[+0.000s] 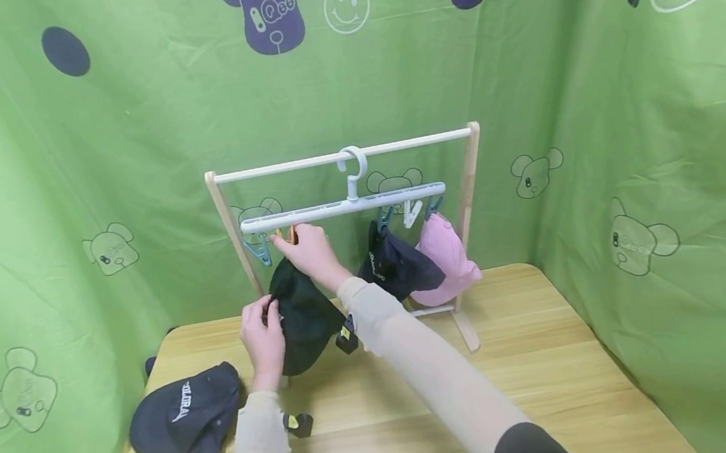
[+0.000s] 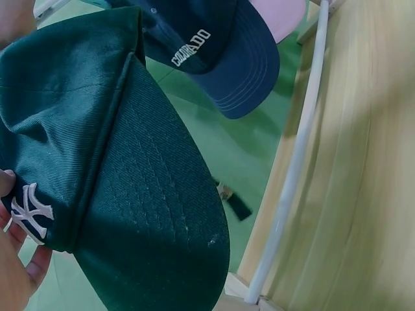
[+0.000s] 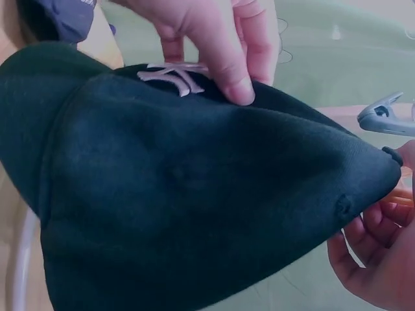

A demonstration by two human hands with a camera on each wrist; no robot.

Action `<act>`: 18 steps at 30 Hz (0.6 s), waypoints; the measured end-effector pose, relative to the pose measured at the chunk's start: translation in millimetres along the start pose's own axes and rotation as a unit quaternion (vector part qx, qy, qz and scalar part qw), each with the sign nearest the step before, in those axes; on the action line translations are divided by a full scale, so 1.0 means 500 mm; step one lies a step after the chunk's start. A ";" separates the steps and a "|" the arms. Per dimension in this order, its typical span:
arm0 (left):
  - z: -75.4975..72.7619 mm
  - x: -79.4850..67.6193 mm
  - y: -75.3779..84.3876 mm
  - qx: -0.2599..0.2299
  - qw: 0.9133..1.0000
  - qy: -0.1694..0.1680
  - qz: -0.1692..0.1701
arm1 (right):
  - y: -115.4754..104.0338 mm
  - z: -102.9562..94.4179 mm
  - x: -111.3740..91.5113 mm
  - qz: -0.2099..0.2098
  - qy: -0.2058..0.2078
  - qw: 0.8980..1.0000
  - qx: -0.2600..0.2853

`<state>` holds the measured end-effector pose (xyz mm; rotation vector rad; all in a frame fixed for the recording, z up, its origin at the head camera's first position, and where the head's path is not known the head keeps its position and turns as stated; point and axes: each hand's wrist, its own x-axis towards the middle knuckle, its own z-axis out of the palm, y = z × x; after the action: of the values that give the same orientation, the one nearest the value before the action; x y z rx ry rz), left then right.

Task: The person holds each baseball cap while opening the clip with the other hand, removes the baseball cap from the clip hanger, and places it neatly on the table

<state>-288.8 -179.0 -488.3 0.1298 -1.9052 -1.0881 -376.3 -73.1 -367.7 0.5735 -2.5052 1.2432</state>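
A dark green baseball cap (image 1: 304,315) with a white NY logo hangs crown up, brim down, below the white clip hanger (image 1: 308,214). My left hand (image 1: 263,339) pinches its front by the logo, thumb on one side and fingers on the other, as the right wrist view shows. At the cap's top button, my right hand (image 1: 313,251) grips an orange clip (image 3: 403,196) on the hanger; part of that clip is hidden by the fingers. To the left of it hangs a blue-grey clip (image 1: 260,252) holding nothing.
A navy COLORADO cap (image 1: 401,263) and a pink cap (image 1: 445,254) hang from clips on the right, with a white clip (image 1: 411,213) between them. The wooden rack (image 1: 467,170) stands on the table (image 1: 539,356). Another navy cap (image 1: 189,414) lies at the table's left.
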 end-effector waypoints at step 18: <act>-0.007 -0.005 0.000 -0.021 1.000 0.016 0.007 | -0.018 -0.012 -0.003 0.037 -0.065 0.997 -0.023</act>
<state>-285.0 -180.1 -489.3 0.1090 -1.8507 -1.1088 -370.5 -72.8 -358.6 0.5717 -2.6784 1.2074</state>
